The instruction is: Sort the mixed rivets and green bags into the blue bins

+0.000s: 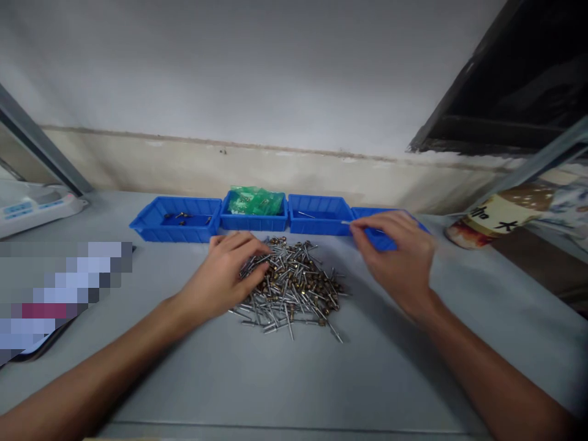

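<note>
Grey bench (294, 392) nearest the body; the surface looks smooth, so a dropped piece would probably skid.

Mid-bench, a loose pile (298, 285) of pin-like metal pieces lying every which way, silver shanks among brassy-brown ends. Some poke out along the near fringe. My view: easiest pickings there, as they should come away without dragging neighbours.

Left hand (227, 269) at the pile's left flank, fingers curled, thumb and fingertips apart. Whether a piece sits between them, cannot tell. Well placed, I judge, to spread the heap thin so single pieces show.

Right hand (402, 260) raised beyond the pile's right side, thumb and forefinger pinched together on a thin pale pin (346, 223), one end jutting leftward. Blurred; far end hidden. Step appears to be handling pieces singly: a light grip near one end ought to keep the type readable.

Farther back, blue containers in a row. Leftmost bin (184, 234): a few brassy pieces. Second bin (255, 223): green plastic bag (257, 201). Third bin (316, 228): one thin silver piece visible. Fourth bin (366, 213), partly behind the right hand: contents unclear. Rims almost meet; any release is best made low and central.
</note>
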A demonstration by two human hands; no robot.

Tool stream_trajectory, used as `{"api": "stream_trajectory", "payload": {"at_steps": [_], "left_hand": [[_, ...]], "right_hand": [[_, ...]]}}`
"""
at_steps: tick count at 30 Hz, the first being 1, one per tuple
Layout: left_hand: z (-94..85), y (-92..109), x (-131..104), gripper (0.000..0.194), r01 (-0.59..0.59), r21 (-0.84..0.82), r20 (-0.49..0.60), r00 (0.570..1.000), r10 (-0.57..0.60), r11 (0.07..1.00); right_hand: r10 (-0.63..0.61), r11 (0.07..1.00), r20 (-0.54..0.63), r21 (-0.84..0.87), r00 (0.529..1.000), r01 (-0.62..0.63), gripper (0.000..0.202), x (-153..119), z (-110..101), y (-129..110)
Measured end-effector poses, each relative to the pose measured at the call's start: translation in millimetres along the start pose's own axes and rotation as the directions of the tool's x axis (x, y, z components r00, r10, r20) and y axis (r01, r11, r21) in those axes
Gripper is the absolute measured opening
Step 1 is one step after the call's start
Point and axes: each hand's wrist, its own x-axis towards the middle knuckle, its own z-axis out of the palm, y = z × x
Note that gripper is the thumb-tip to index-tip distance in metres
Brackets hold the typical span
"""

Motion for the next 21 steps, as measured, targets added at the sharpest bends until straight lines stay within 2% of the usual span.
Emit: {"api": "stream_trajectory", "payload": {"at_steps": [1,4,7,10,14,17,21], "left_hand": [[-2.1,-5.2,0.4,0.011,0.005,0.039,0.008,1.0,-0.005,0.999],[-8.6,-21.8,1.5,0.016,0.009,0.098,0.07,0.997,-0.016,0.995],[-15.7,-36.0,2.3,0.021,-0.018,0.069,0.155,0.988,0.007,0.997],[-22.8,-45.4,1.9,0.025,-0.033,0.048,0.218,0.976,0.022,0.998],[-27.3,-51.3,-0.1,0.036,-0.029,0.048,0.287,0.958,0.014,0.998],[-26.7,-52.9,-0.8,0.026,-0.038,0.033,0.336,0.942,0.025,0.999],[-23.8,-53.9,-0.1,0.015,-0.032,0.02,0.36,0.933,0.022,0.999]], "right_hand": [[0.001,0.996,-0.019,-0.091,1.0,-0.002,0.007,3.6,-2.9,13.1],[0.084,0.944,-0.124,-0.308,0.989,-0.119,0.008,10.4,-8.7,47.3],[0.158,0.946,-0.16,-0.256,0.974,-0.196,0.013,9.6,-6.3,59.6],[0.154,0.979,-0.08,-0.122,0.985,-0.163,0.011,3.0,4.1,47.5],[0.046,0.997,0.078,-0.06,0.996,-0.041,0.007,-7.8,18.1,19.0],[0.012,1.0,0.133,-0.016,0.991,-0.01,0.007,-11.9,22.1,6.7],[-0.011,0.999,0.144,-0.033,0.99,0.016,0.009,-12.0,21.5,3.9]]}}
